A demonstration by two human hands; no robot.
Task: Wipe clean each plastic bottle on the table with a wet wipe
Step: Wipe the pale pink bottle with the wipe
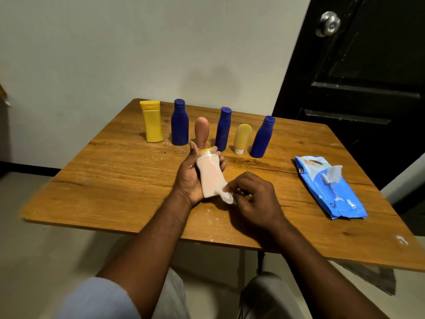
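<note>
My left hand (190,178) grips a pale pink bottle (210,174) with a clear cap, held tilted above the middle of the wooden table (115,180). My right hand (255,196) pinches a white wet wipe (226,195) against the bottle's lower end. Standing in a row at the back are a yellow bottle (152,122), three blue bottles (179,123) (223,130) (262,137), a brown tube (202,132) and a pale yellow tube (242,138).
A blue wet-wipe pack (331,189) lies on the table's right side with its flap lifted. White specks dot the tabletop near my hands. A dark door (358,88) with a metal knob stands behind the table on the right. My knees show below the table edge.
</note>
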